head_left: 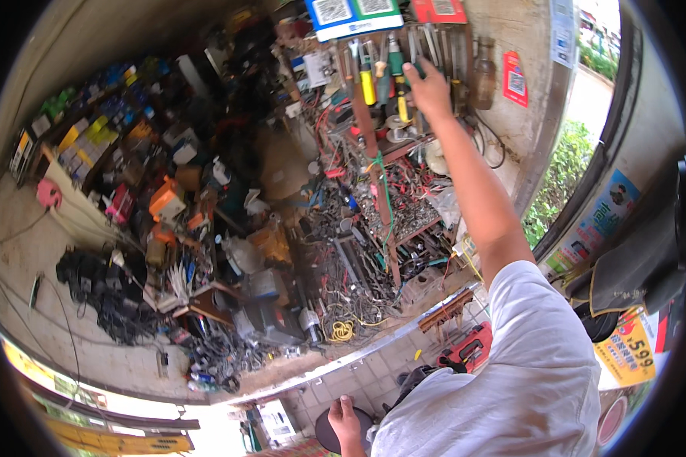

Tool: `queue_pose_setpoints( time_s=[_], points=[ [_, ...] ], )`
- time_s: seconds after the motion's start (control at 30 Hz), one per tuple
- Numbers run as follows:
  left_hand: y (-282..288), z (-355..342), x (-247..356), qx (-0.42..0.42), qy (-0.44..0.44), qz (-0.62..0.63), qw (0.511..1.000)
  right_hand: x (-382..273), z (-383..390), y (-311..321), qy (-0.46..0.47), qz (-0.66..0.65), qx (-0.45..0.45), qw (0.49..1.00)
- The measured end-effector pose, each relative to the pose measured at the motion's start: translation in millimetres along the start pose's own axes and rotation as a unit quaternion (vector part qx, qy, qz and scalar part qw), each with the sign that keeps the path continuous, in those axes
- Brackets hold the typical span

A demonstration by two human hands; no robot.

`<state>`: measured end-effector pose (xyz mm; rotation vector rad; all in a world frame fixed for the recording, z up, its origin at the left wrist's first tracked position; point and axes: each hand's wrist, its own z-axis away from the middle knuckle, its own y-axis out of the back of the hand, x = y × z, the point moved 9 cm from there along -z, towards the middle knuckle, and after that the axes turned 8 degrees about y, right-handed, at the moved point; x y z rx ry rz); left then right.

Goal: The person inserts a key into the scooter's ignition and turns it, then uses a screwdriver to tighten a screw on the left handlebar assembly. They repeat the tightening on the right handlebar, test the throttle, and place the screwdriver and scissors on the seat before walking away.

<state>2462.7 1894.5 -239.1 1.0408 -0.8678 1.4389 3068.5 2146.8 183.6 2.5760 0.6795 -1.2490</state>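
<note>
My right hand [431, 93] reaches up to a rack of hand tools at the upper right. Its fingers are stretched out and apart, with the fingertips at the tool handles; whether they touch one is unclear. Just left of them stand a green-handled screwdriver [395, 61] and a yellow-and-black handled tool [368, 85]. Below the fingers is another yellow handle [402, 109]. Low in the picture, my left hand [344, 420] hangs by my body, fingertips apart, with nothing seen in it. A dark round disc-like thing [328, 433] lies behind it.
A brown upright post [363, 122] carries the cluttered shelves, with a green cord [386, 190] on it. Boxes and parts pile up at left. A coil of yellow wire [343, 330] lies near the front ledge. A red tool case [469, 348] sits on the paving. A glass bottle [483, 74] stands right of the rack.
</note>
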Motion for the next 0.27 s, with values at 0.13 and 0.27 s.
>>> queue_pose_setpoints(
  time_s=[0.13,0.27],
  points=[
    [28.4,40.7,-7.6,0.041,0.114,-0.13,0.984,-65.1,30.2,-7.2,0.184,0.292,0.028,0.938],
    [41.6,73.4,-22.7,0.089,0.125,-0.229,0.961,-137.7,117.2,-87.1,0.199,-0.241,-0.291,0.904]
  ],
)
